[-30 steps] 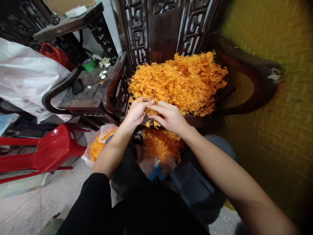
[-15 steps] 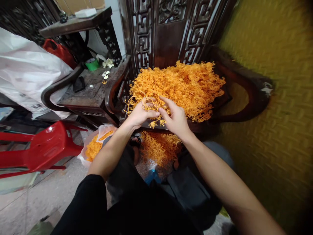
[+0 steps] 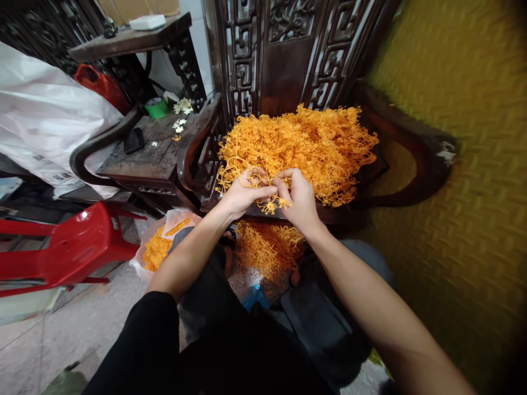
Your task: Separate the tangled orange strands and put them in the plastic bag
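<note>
My left hand (image 3: 242, 196) is closed on an orange branching plastic sprig (image 3: 270, 207), whose thin stems stick out past the fingers. Thumb and fingertips of my right hand (image 3: 302, 202) pinch at the same sprig from the other side, close to the left thumb. Both hands hover at the front edge of a large pile of orange sprigs (image 3: 304, 142) on the seat of a dark carved wooden chair (image 3: 288, 71). Below, between my legs, lies a second heap of orange sprigs (image 3: 267, 249). The exact point of the pinch is partly hidden by the fingers.
To the left are a red plastic chair (image 3: 82, 236) and a plastic bag (image 3: 142, 271) with orange pieces in it. Green tape (image 3: 156, 108) and a dark phone-like object (image 3: 134, 141) lie on the neighbouring seat. A yellow woven-patterned surface (image 3: 465, 219) rises on the right.
My right fingers have curled in from a looser spread and now pinch near my left thumb. Both hands have shifted slightly down and right with the sprig.
</note>
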The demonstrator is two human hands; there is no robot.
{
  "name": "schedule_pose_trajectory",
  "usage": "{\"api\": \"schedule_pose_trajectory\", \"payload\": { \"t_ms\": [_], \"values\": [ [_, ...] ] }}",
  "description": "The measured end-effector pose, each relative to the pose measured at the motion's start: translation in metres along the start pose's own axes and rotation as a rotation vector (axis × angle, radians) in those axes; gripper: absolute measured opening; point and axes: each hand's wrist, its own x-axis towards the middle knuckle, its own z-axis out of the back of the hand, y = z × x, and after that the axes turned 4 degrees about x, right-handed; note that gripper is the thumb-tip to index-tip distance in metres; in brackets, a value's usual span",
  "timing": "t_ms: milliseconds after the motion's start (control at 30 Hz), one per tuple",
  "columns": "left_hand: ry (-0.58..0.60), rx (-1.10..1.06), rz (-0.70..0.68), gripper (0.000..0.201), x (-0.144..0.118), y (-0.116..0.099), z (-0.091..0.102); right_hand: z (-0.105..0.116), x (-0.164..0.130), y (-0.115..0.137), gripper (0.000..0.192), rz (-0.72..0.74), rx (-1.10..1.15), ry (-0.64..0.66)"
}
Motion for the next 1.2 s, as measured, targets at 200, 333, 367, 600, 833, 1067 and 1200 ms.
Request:
{"api": "schedule_pose_trajectory", "payload": {
  "t_ms": [200, 333, 367, 600, 833, 1067, 1200],
  "values": [
    [0.033, 0.001, 0.013, 0.060, 0.001, 0.002, -0.004, 0.002, 0.001, 0.003, 0.012, 0.005, -0.042, -0.020],
    [0.189, 0.078, 0.137, 0.059, -0.006, -0.004, -0.006, 0.014, 0.020, -0.020, 0.030, -0.130, 0.050, -0.324],
    [0.205, 0.090, 0.149, 0.059, -0.007, -0.006, -0.006, 0.020, 0.025, -0.027, 0.037, -0.182, 0.123, -0.369],
    [-0.094, 0.075, -0.127, 0.062, 0.005, -0.017, 0.011, 0.035, 0.014, -0.008, 0.050, -0.483, 0.620, 0.093],
    [-0.135, 0.181, -0.182, 0.061, 0.008, -0.005, 0.011, 0.019, 0.000, 0.014, 0.053, -0.435, 0.448, 0.339],
    [-0.694, 0.157, -0.396, 0.051, 0.052, -0.014, 0.043, 0.006, -0.016, 0.028, 0.041, -0.204, 0.146, 0.408],
    [-0.569, 0.182, -0.431, 0.055, 0.043, -0.015, 0.040, 0.008, -0.019, 0.020, 0.034, -0.345, 0.318, 0.459]
  ]
}}
